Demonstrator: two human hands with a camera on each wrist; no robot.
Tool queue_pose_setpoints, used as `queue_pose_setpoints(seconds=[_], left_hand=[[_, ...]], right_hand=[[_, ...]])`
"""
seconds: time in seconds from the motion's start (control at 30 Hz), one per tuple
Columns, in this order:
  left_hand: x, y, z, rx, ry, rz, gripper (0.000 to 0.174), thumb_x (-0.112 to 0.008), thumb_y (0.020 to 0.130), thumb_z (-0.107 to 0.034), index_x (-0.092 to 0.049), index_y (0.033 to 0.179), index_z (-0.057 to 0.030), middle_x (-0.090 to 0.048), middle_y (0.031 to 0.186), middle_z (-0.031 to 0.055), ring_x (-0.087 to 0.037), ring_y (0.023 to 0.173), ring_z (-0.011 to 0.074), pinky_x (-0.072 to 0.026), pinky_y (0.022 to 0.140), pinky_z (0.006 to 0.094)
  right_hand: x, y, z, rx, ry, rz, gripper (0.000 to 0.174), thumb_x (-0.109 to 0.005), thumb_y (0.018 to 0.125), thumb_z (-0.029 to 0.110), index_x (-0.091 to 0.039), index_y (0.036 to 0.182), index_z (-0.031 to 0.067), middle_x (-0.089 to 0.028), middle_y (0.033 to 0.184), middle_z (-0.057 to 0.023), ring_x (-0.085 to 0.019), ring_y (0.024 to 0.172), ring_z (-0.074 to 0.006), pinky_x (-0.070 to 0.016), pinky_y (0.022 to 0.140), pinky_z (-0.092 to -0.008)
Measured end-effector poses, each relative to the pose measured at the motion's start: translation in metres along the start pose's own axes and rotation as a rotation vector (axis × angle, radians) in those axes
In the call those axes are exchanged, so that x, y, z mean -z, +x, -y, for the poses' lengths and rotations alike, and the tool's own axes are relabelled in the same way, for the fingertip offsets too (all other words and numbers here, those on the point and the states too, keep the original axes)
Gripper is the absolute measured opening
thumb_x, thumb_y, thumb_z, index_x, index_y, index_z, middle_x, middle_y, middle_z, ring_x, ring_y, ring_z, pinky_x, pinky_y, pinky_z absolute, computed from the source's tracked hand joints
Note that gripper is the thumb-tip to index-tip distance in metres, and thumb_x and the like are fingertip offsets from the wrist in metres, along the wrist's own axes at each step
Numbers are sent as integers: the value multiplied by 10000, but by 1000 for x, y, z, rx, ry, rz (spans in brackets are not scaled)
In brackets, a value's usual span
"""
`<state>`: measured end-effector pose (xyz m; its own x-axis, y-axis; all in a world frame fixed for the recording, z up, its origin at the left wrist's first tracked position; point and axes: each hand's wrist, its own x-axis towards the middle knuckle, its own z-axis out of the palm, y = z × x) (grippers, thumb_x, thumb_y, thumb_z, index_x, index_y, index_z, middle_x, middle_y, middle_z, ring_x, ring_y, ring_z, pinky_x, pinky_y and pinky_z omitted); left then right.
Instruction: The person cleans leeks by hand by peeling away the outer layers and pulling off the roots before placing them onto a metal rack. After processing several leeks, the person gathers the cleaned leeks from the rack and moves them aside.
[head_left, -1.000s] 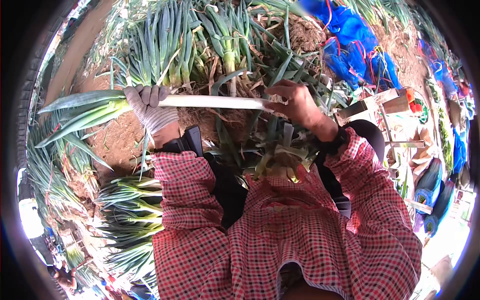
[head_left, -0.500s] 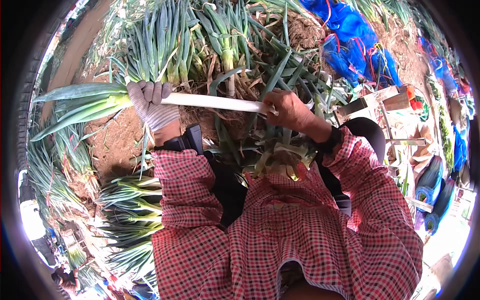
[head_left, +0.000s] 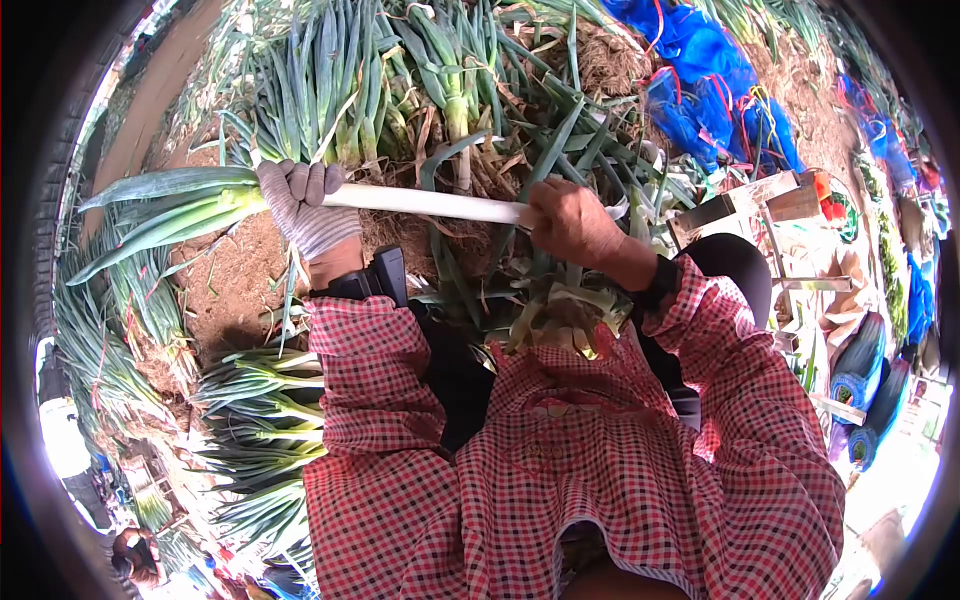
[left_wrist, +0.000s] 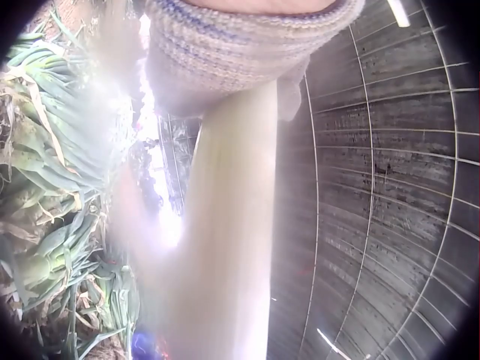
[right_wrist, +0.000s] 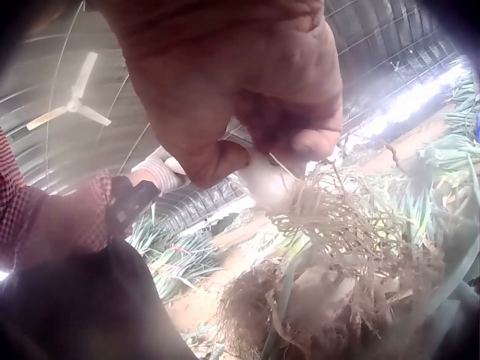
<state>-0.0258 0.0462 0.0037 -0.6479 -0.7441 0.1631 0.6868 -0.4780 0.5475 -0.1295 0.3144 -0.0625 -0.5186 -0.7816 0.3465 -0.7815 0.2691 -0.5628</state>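
Note:
A long green onion (head_left: 430,203) lies nearly level across the head view, its green leaves at the left and its white shank towards the right. My left hand (head_left: 305,205), in a striped, grey-fingered glove, grips it just below the leaves. In the left wrist view the pale shank (left_wrist: 232,225) runs down from the glove. With bare thumb and fingers, my right hand (head_left: 580,225) pinches the shank near its root end. The right wrist view shows the white base (right_wrist: 270,184) between those fingers, with stringy roots (right_wrist: 330,202) hanging beyond it.
Bundled green onions (head_left: 320,90) lie just ahead on soil, and more stalks (head_left: 260,430) are laid out at the left. Peeled leaf scraps (head_left: 560,320) gather near my lap. Blue netting (head_left: 700,70) lies at upper right, above a wooden frame (head_left: 740,205).
My right hand has gone from loosely spread fingers at the root end to a closed pinch there, then shifted slightly left along the shank. The left hand has stayed nearly still.

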Motion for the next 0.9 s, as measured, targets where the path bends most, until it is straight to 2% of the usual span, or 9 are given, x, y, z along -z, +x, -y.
queue_pose_setpoints(seconds=[0.1, 0.2, 0.3, 0.4, 0.5, 0.6, 0.8, 0.83, 0.9], left_hand=[[3, 1, 1, 17, -32, 28, 373, -528, 939, -270, -388, 598, -211, -320, 436, -113, -279, 361, 13, -301, 406, 200], [2, 1, -1, 8, -18, -8, 371, -544, 928, -277, -393, 597, -208, -319, 433, -113, -271, 361, 15, -292, 398, 203], [7, 5, -7, 58, -118, 80, 358, -555, 919, -281, -415, 601, -193, -343, 431, -109, -297, 357, 12, -308, 394, 200], [10, 6, -12, 65, -203, 101, 343, -559, 915, -299, -457, 614, -169, -375, 430, -102, -333, 350, 16, -339, 399, 198], [22, 12, -16, 63, -311, 142, 336, -562, 908, -329, -499, 635, -143, -410, 432, -93, -366, 346, 26, -368, 408, 203], [30, 14, -18, 57, -363, 207, 310, -529, 929, -348, -554, 714, -126, -395, 460, -103, -337, 364, 22, -345, 418, 204], [21, 14, -22, 124, -444, 439, 351, -482, 946, -370, -548, 718, -111, -409, 463, -96, -353, 368, 21, -364, 424, 200], [20, 15, -22, 138, -465, 475, 348, -482, 947, -367, -545, 723, -107, -411, 463, -93, -355, 368, 21, -367, 424, 200], [20, 16, -22, 166, -508, 548, 342, -481, 948, -359, -541, 734, -99, -414, 462, -89, -358, 368, 21, -373, 425, 200]], right_hand=[[-1, -1, -1, -38, 34, 33, 122, -544, 645, 22, -500, 758, 12, -561, 748, -164, -583, 740, -385, -493, 629, -464], [6, 0, 2, -19, 35, 22, 107, -564, 660, 40, -497, 738, 12, -564, 739, -156, -581, 721, -375, -482, 592, -441], [16, 4, -1, -94, 190, 150, 120, -590, 671, 72, -541, 763, 14, -565, 746, -151, -575, 702, -350, -469, 589, -402], [10, 3, -11, 48, 437, 32, 139, -612, 741, 129, -575, 795, 7, -557, 740, -148, -561, 698, -326, -461, 614, -377], [14, -2, -9, -106, 624, 142, 157, -582, 828, 156, -611, 846, 3, -555, 746, -154, -561, 716, -314, -464, 644, -371], [5, 0, -16, 245, 332, -40, 210, -535, 892, 183, -620, 906, -8, -575, 760, -154, -561, 692, -308, -462, 635, -367], [11, -4, -5, -148, 436, 280, 241, -564, 886, 196, -623, 966, -23, -602, 752, -148, -582, 683, -269, -460, 631, -356], [12, -4, -4, -345, 599, 399, 317, -632, 859, 273, -641, 961, -27, -628, 753, -109, -589, 698, -195, -460, 643, -338], [13, -10, -1, -347, 862, 411, 396, -668, 832, 335, -649, 974, -33, -639, 766, -77, -570, 700, -148, -458, 652, -319]])
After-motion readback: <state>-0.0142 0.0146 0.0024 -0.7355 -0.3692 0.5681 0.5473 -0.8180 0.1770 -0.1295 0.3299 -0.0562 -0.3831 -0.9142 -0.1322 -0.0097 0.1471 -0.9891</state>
